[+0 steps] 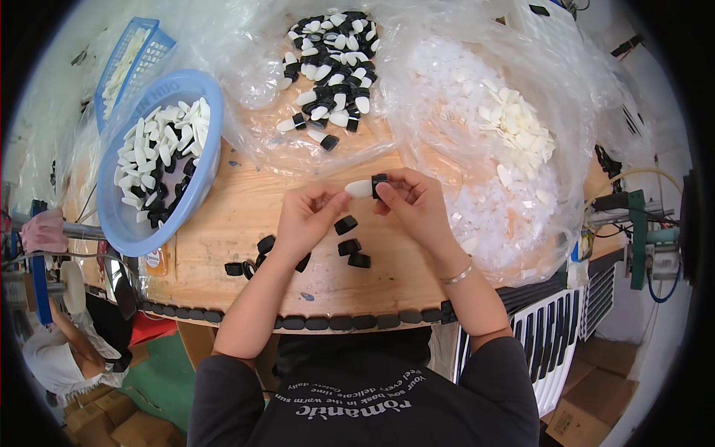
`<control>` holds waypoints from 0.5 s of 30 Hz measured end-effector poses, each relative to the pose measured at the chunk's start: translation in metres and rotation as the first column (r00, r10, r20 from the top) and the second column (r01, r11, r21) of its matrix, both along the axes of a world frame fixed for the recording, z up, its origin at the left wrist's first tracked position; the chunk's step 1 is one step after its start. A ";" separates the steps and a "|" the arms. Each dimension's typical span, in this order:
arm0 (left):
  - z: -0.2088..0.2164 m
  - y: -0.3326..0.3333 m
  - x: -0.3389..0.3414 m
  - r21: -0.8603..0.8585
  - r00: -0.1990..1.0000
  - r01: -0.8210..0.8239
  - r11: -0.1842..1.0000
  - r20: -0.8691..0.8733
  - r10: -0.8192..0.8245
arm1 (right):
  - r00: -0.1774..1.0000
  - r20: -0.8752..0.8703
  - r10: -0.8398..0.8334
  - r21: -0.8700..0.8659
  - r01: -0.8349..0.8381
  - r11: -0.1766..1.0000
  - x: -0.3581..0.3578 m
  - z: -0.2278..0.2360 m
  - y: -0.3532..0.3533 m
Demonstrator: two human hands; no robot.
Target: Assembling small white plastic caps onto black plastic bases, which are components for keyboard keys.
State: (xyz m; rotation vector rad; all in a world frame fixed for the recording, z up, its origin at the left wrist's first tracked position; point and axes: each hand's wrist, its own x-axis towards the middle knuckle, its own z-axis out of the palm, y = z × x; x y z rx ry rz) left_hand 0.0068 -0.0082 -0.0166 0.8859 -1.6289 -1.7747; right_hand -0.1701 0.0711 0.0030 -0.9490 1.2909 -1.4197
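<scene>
Over the middle of the wooden table, my left hand pinches the tip of a white oval piece. The other end of that piece meets a small black cap, which my right hand grips between thumb and fingers. How deep the white end sits in the cap is hard to tell. Several loose black caps lie on the table below and between my hands, some partly hidden by my left forearm.
A blue basin with white pieces and black caps stands at the left, a blue basket behind it. Capped white pieces are heaped at the back. White flat pieces lie on plastic sheeting at right. Black blocks line the table's front edge.
</scene>
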 end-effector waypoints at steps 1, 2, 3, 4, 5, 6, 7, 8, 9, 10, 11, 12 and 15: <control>0.004 0.004 -0.005 0.053 0.993 -0.064 0.997 -0.097 0.069 | 1.000 -0.001 -0.002 0.001 0.002 1.000 0.000 -0.001 -0.001; 0.008 0.006 -0.008 0.112 0.971 -0.123 0.986 -0.189 0.143 | 1.000 0.000 0.001 -0.027 -0.001 1.000 0.001 -0.002 -0.001; 0.006 0.005 -0.006 0.113 0.971 -0.124 0.986 -0.189 0.143 | 1.000 0.000 0.004 -0.055 -0.004 0.998 0.002 -0.003 -0.002; 0.001 0.002 -0.002 0.064 0.983 -0.087 0.994 -0.157 0.097 | 1.000 -0.001 0.004 -0.054 -0.004 0.999 0.003 -0.002 -0.001; -0.001 0.000 0.002 0.018 0.991 -0.051 0.999 -0.121 0.053 | 1.000 -0.001 0.001 -0.042 -0.001 0.999 0.004 0.001 -0.001; -0.002 -0.003 0.004 0.020 0.991 -0.052 0.998 -0.121 0.054 | 1.000 -0.002 -0.003 -0.030 0.003 1.000 0.005 0.002 0.000; -0.001 -0.007 0.006 -0.018 0.983 -0.112 0.994 -0.146 0.108 | 1.000 -0.002 -0.002 -0.029 0.002 1.000 0.004 0.004 -0.001; -0.001 -0.009 0.006 -0.055 0.972 -0.169 0.984 -0.176 0.157 | 0.999 0.028 -0.026 -0.035 0.027 0.999 0.001 0.005 -0.005; -0.001 -0.008 0.007 -0.054 0.971 -0.167 0.985 -0.180 0.155 | 0.997 0.057 -0.050 -0.041 0.052 0.998 -0.001 0.007 -0.006; 0.000 -0.007 0.007 -0.058 0.979 -0.146 0.988 -0.151 0.136 | 0.997 0.053 -0.053 -0.042 0.056 0.998 0.000 0.008 -0.005; 0.001 -0.008 0.006 -0.067 0.986 -0.124 0.990 -0.123 0.115 | 1.000 -0.007 -0.023 -0.034 0.023 0.999 0.001 0.009 -0.006; 0.001 -0.009 0.006 -0.074 0.986 -0.116 0.990 -0.130 0.106 | 0.998 -0.067 0.006 -0.024 -0.007 1.000 0.002 0.013 -0.008; 0.001 -0.008 0.004 0.019 0.994 -0.063 0.998 -0.094 0.064 | 0.935 -0.353 0.028 0.092 0.005 0.996 -0.007 0.048 -0.035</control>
